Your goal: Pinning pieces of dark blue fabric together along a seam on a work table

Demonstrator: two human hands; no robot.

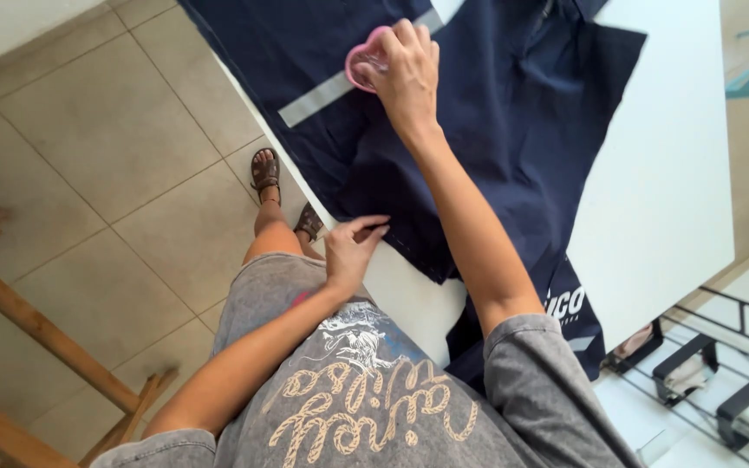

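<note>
A dark navy garment [496,113] with a grey reflective strip [322,97] lies spread over a white table [669,191]. My right hand [405,74] reaches far across it and grips a small pink heart-shaped object [364,56] pressed against the cloth. My left hand [353,247] rests at the table's near edge, its fingers pinching the garment's hem. Part of the garment hangs over the near side of the table.
Beige tiled floor [114,173] lies to the left, with my sandalled feet [265,171] on it. Wooden legs of some furniture [36,329] stand at lower left. A black wire rack [721,381] with small items sits at lower right.
</note>
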